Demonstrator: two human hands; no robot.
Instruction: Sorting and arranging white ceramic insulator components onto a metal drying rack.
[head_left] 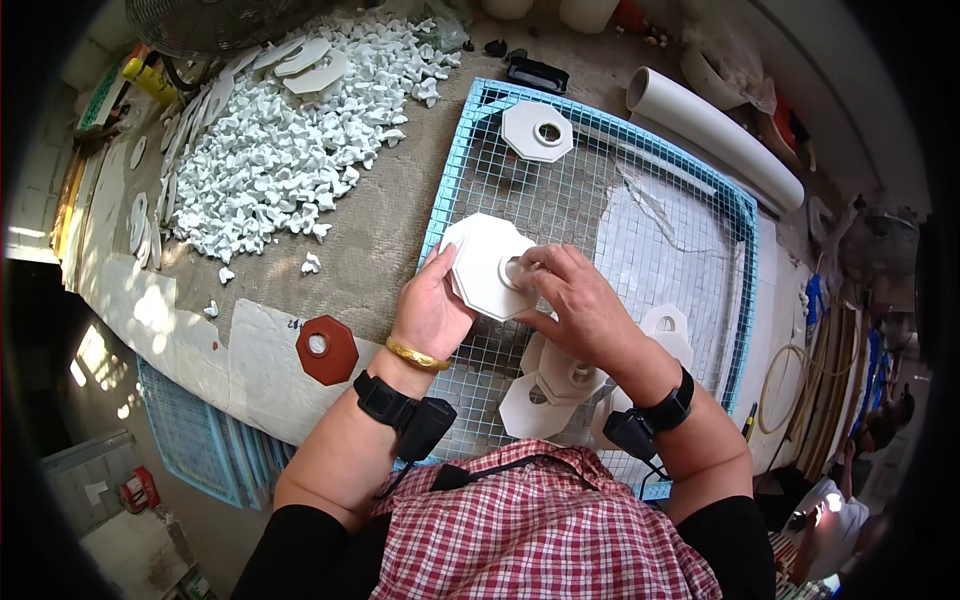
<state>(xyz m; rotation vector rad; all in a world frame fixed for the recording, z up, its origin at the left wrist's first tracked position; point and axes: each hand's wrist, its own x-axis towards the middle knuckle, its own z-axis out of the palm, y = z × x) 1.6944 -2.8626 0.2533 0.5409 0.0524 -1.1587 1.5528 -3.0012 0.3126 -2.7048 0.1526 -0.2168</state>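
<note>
My left hand [430, 308] grips the edge of a white octagonal plate [484, 262], with what looks like another plate under it. At the raised ring around the plate's hole, my right hand [588, 312] is closed, fingertips on the ring and thumb at the lower edge; they cover part of the ring. Both hands are above a blue wire mesh rack [458, 195]. Near its far left corner sits a white octagonal plate with a collar [518, 138]. Several more white octagonal plates [522, 408] lie overlapping below my right hand, partly hidden by it.
A large heap of small white pieces [280, 160] covers the table's left side. A red-brown octagonal plate [338, 358] lies left of my left forearm. Beyond the rack is a white roll [705, 132]. A fan [205, 28] stands far left; another person [835, 530] is at the right.
</note>
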